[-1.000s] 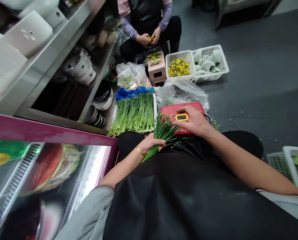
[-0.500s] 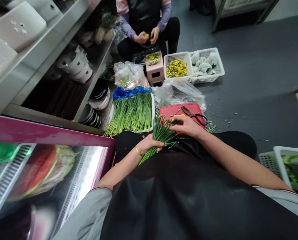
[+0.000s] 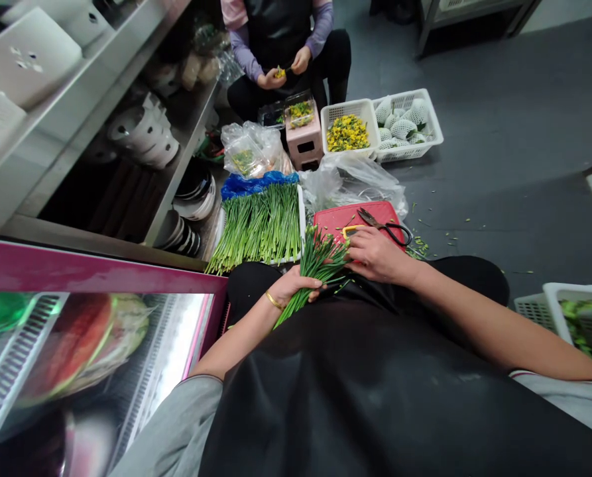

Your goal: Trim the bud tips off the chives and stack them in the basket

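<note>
A bunch of green garlic chives (image 3: pixel 317 260) with small buds at the tips is gripped in my left hand (image 3: pixel 296 285), which wears a gold bangle. My right hand (image 3: pixel 375 255) is at the budded end, its fingers curled and pinched on the tips. Just beyond it lies a red board (image 3: pixel 333 218), apparently plastic, with a yellow-edged item (image 3: pixel 351 230) partly hidden by the fingers. Scissors (image 3: pixel 382 226) with black handles rest on the board. To the left, a white basket (image 3: pixel 302 212) lined with blue plastic is full of more garlic chives (image 3: pixel 258 225).
Opposite sits a co-worker (image 3: pixel 280 40) holding yellow flowers. Before them stand a pink stool (image 3: pixel 303 142), a basket (image 3: pixel 348 109) of yellow flowers and a basket (image 3: pixel 408 156) of net-wrapped produce. Steel shelving (image 3: pixel 176 179) and a glass-topped pink cabinet (image 3: pixel 101 265) flank my left. Trimmings (image 3: pixel 417 248) litter the floor.
My right hand has gone from spread fingers above the chive tips to curled fingers closed at them. The co-worker's hands have moved apart. The whole view has shifted slightly.
</note>
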{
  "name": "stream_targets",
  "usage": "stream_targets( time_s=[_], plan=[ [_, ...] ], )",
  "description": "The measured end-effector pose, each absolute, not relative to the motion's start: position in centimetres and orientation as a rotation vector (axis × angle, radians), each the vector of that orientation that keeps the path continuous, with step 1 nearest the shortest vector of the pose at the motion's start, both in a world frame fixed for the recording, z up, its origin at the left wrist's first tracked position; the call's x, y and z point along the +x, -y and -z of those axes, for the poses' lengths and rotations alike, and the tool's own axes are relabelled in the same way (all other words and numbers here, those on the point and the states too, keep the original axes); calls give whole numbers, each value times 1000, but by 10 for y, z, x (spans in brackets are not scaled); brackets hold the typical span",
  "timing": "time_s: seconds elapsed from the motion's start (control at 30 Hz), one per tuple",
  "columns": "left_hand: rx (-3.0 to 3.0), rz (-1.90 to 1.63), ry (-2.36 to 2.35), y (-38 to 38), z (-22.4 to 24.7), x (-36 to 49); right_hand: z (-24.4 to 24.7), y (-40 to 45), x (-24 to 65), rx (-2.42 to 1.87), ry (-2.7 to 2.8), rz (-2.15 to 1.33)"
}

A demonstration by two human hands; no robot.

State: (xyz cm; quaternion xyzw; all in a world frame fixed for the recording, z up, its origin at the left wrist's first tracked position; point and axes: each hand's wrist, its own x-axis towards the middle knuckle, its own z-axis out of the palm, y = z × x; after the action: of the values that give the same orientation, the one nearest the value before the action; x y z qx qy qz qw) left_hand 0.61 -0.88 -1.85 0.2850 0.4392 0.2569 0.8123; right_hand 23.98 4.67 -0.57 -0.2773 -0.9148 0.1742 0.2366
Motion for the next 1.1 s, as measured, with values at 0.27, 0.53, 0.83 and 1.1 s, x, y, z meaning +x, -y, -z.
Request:
stream_targets(
  time_s=[0.27, 0.53, 0.83, 1.1],
  plan=[
    [640, -590, -960, 10, 9, 9, 41, -32, 193, -1125, 1036, -1460],
    [653, -564, -939, 10, 9, 7, 3, -59, 261, -1045, 1871, -921],
    [690, -548, -958, 11, 4, 11, -5, -53, 250, -906, 2688, -330],
    [679, -532, -955, 11, 6, 10, 31, -50, 230, -1173, 1489, -1230]
  ],
)
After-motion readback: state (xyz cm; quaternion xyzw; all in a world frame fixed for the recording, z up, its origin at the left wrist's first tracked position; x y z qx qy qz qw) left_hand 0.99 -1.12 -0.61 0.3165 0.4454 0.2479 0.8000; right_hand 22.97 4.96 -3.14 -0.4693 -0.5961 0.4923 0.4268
